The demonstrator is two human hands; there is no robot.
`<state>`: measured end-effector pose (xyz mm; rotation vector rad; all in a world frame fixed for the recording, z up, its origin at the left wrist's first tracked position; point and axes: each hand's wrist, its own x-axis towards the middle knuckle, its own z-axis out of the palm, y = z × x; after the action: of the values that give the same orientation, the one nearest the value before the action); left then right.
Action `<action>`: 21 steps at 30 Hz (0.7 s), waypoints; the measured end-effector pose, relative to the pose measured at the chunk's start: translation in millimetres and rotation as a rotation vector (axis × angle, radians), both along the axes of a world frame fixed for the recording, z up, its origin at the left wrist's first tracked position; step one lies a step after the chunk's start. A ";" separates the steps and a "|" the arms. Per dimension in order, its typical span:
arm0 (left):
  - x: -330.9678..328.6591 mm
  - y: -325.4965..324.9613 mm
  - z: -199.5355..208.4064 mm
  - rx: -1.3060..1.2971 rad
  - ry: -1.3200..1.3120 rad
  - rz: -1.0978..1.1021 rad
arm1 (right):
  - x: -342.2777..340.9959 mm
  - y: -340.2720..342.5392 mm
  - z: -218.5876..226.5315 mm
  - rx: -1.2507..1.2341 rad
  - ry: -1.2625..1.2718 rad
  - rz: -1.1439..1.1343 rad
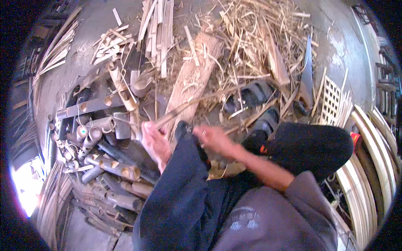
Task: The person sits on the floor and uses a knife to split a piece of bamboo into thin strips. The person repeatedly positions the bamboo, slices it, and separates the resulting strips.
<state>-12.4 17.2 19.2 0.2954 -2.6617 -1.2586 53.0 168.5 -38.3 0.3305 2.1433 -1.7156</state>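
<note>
My left hand (155,140), beside my left knee, is closed round the near end of a long thin bamboo strip (217,94). From there the strip slants up to the right, over a wooden plank (186,90), toward my dark sandal (251,96). Just right of the same knee, my right hand (213,140) has its fingers curled in. It is smeared by motion, and what it grips is too blurred to make out.
Cut bamboo tubes (117,167) are piled at my left. Pale slats (157,33) and a heap of shavings (247,37) lie ahead. A handsaw (307,71) rests right of the heap, near a woven bamboo lattice (331,98). Long bent strips (360,188) lie at my right.
</note>
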 end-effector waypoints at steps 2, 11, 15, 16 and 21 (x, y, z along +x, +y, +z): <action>-3.5 -0.2 4.2 0.037 0.028 -0.001 | 12.9 -0.9 17.4 0.066 0.022 0.185; -2.3 -18.5 -10.8 0.069 -0.070 0.040 | 21.6 3.3 -39.5 0.118 -0.054 -0.006; 8.8 -32.9 -20.7 -0.021 -0.003 -0.076 | 11.0 19.5 -54.2 0.181 -0.120 0.045; 13.8 -36.8 -24.3 -0.007 -0.071 -0.045 | 20.0 14.5 -45.1 0.170 -0.105 0.051; -20.3 -41.9 -22.8 0.006 0.031 -0.173 | 24.7 35.5 -83.1 0.179 -0.175 -0.019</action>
<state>-32.7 -24.8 -3.6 0.0455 -2.7062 -1.3077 77.7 203.9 -121.4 0.5308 2.1731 -1.4488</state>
